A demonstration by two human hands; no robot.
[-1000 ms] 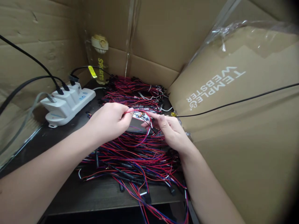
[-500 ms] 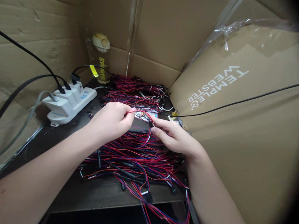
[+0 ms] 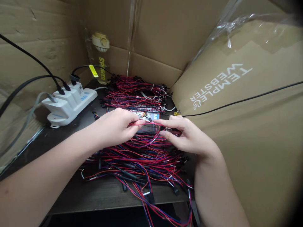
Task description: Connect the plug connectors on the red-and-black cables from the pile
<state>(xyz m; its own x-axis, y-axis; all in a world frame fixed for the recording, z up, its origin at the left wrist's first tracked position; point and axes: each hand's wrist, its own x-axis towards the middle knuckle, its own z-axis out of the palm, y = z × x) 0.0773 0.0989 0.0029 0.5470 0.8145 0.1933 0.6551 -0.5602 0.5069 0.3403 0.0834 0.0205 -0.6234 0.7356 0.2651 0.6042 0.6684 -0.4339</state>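
My left hand (image 3: 124, 124) is closed in a pinch on thin red wires (image 3: 151, 123), which stretch to the right. At their other end, my right hand (image 3: 186, 134) has a small black connector (image 3: 163, 128) between its thumb and index finger. The wires run almost straight between the two hands. Below them lies a large pile of red, blue and black wire harnesses (image 3: 144, 154) with black plugs. Just behind the fingertips is a printed card (image 3: 155, 116) with small parts on it, partly covered by my hands.
More bundled harnesses (image 3: 134, 99) lie at the back. A white power strip (image 3: 71, 105) with plugged-in cords stands at the left, near a clear bottle (image 3: 101, 58) with a cream lid. Cardboard walls (image 3: 224, 126) enclose the dark table (image 3: 78, 198). A black cable (image 3: 236, 100) crosses at right.
My right hand has moved right and slightly down with the connector. The left hand has shifted slightly right and down, and the wires, curved before, are now straighter.
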